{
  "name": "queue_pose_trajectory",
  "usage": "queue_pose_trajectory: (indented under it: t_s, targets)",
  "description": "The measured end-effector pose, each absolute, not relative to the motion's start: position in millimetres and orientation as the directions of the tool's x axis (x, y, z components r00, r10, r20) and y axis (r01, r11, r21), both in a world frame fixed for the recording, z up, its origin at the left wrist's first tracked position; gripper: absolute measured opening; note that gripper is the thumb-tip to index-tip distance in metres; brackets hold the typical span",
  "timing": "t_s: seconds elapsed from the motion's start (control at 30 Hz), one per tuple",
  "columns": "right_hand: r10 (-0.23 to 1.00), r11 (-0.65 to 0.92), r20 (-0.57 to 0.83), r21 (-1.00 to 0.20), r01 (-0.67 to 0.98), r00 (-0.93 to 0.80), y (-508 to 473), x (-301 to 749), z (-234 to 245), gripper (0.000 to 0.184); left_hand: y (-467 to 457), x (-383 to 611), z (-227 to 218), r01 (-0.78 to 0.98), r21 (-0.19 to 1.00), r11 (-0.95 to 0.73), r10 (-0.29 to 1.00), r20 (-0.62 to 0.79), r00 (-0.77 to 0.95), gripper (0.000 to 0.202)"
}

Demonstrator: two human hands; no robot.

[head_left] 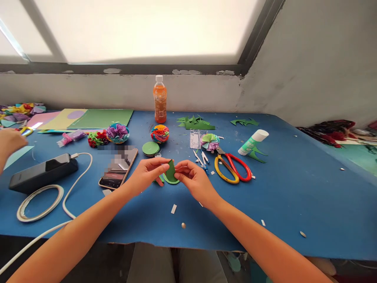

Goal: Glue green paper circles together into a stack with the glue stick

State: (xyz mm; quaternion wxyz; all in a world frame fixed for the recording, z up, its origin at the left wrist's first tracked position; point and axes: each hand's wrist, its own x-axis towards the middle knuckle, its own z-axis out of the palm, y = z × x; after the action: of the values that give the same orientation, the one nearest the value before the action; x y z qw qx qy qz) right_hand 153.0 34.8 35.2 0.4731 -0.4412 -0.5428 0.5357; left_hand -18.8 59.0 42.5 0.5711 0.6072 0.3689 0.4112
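Observation:
Between both hands, a little above the blue table, is a folded piece of green paper (170,173) with a rounded lower edge. My left hand (150,173) pinches it from the left, thumb against its face. From the right, my right hand (193,177) grips its edge between thumb and fingers. Just behind my left hand lies a stack of green paper discs (150,148). Scissors with one yellow and one red handle (234,167) rest to the right of my right hand, near a compass (202,159) that is partly hidden.
Behind stand an orange drink bottle (160,100) and pleated paper balls (118,132). A glue stick (253,142) leans at the right. On the left are a phone (118,169), a power bank (44,173) with a white cable, a tape roll (40,203) and another person's hand (11,143).

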Motion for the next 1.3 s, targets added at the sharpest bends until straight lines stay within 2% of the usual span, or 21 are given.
queue_pose_trajectory:
  t_s: [0.17, 0.3, 0.4, 0.53, 0.83, 1.2, 1.3]
  targets:
    - [0.985, -0.013, -0.001, -0.998, -0.067, -0.174, 36, 154, 37, 0.020, 62, -19, 43, -0.088, 0.996, -0.012, 0.887, 0.052, 0.459, 0.040]
    - [0.978, -0.041, -0.037, -0.999, -0.012, -0.205, 33, 150, 40, 0.032, 62, -19, 42, -0.076, 0.997, -0.004, 0.900, 0.037, 0.434, 0.040]
    - [0.982, -0.001, -0.016, -0.997, 0.079, -0.189, 31, 148, 41, 0.039, 60, -18, 44, -0.043, 0.999, 0.006, 0.910, 0.012, 0.414, 0.040]
    - [0.986, 0.062, 0.029, -0.978, 0.199, -0.167, 31, 148, 39, 0.034, 58, -16, 46, -0.022, 0.999, 0.023, 0.913, -0.012, 0.408, 0.040]
    - [0.980, 0.084, 0.065, -0.992, 0.095, -0.190, 34, 152, 38, 0.026, 61, -18, 43, -0.079, 0.997, -0.009, 0.911, 0.041, 0.410, 0.040]
    - [0.975, 0.196, 0.166, -0.957, 0.214, -0.149, 35, 157, 37, 0.020, 61, -18, 42, -0.037, 0.999, -0.011, 0.929, 0.023, 0.369, 0.031]
    - [0.954, 0.285, 0.247, -0.922, 0.262, -0.169, 36, 159, 36, 0.017, 63, -18, 40, -0.031, 0.999, 0.006, 0.941, 0.005, 0.337, 0.031]
